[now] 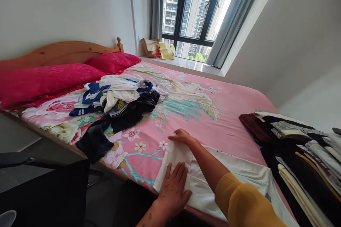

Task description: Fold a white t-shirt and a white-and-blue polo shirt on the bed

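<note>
A white garment point(234, 170) lies spread along the near edge of the bed, its left end folded over into a flat band. My left hand point(174, 184) rests flat on that band with fingers stretched out. Farther up, at the band's far corner, my right hand point(182, 137) has its fingers closed on the edge of the fabric; a yellow sleeve covers that forearm. The garment's lower right part runs behind the sleeve and out of view.
A loose heap of white, blue and black clothes point(119, 95) lies on the pink floral bedsheet point(226, 103). Folded clothes are stacked point(287, 131) at the right. Red pillows point(53, 78) line the wooden headboard point(61, 49). Bags point(167, 51) sit on the windowsill.
</note>
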`<state>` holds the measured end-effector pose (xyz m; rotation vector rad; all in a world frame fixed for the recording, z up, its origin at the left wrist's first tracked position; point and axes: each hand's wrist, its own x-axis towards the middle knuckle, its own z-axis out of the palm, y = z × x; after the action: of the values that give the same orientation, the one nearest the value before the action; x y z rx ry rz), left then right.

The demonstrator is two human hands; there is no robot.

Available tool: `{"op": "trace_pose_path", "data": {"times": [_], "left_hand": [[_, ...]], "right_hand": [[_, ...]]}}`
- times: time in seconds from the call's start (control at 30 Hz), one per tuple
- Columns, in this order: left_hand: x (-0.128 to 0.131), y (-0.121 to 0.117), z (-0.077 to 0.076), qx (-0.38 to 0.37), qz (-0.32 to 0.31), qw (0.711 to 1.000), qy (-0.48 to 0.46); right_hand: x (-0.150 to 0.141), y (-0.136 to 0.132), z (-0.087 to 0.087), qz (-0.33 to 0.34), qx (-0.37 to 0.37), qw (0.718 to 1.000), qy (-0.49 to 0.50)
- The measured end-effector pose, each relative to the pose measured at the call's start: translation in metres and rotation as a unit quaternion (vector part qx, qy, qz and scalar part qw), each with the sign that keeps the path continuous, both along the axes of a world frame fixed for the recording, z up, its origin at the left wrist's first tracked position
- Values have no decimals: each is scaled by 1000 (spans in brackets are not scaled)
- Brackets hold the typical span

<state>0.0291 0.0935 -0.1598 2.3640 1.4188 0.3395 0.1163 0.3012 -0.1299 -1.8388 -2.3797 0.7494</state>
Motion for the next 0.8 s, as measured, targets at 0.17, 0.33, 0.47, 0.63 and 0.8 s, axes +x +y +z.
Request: {"op": "trace_pose_path", "data": {"times": [0.17,0.33,0.47,0.63,0.8], "left_hand": [[0,-1,6,-22,-2,1000,-14],[-10,9,24,10,19,1000,-17],[-25,32,17,22,78,996,27],[-35,44,-5,-32,103,991,74],[-43,24,-8,-7,100,992,71]], "right_hand": [[-11,-4,-12,-33,94,995,18],[-21,-43,-1,-51,201,976,72],[-20,-83,-8,16,232,966,115],[-13,-91,-30,59,120,991,23],[-7,-100,-29,-18,119,993,-3]]}}
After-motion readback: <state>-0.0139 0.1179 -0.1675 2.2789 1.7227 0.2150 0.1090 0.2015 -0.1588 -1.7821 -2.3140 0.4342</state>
